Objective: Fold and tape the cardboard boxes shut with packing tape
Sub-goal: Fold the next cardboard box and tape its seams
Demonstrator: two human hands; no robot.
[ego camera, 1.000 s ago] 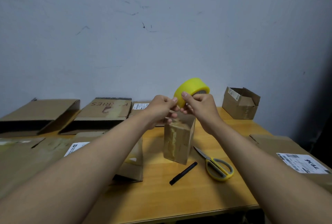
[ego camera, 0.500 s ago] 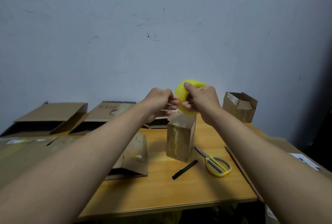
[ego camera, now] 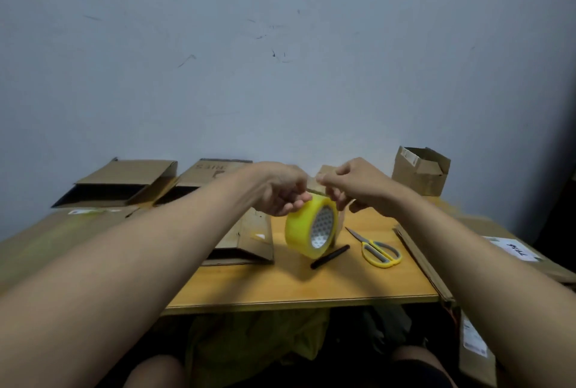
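At the centre of the frame my left hand (ego camera: pixel 282 189) grips the yellow tape roll (ego camera: pixel 311 228) above the table (ego camera: pixel 296 288), steadying it. My right hand (ego camera: pixel 358 188) pinches what seems the tape's loose end, ready to pull a strip. An open box (ego camera: pixel 420 174) waits at upper right.

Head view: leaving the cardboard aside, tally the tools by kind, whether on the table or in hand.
tape roll: 1
scissors: 1
black marker: 1
Total: 3
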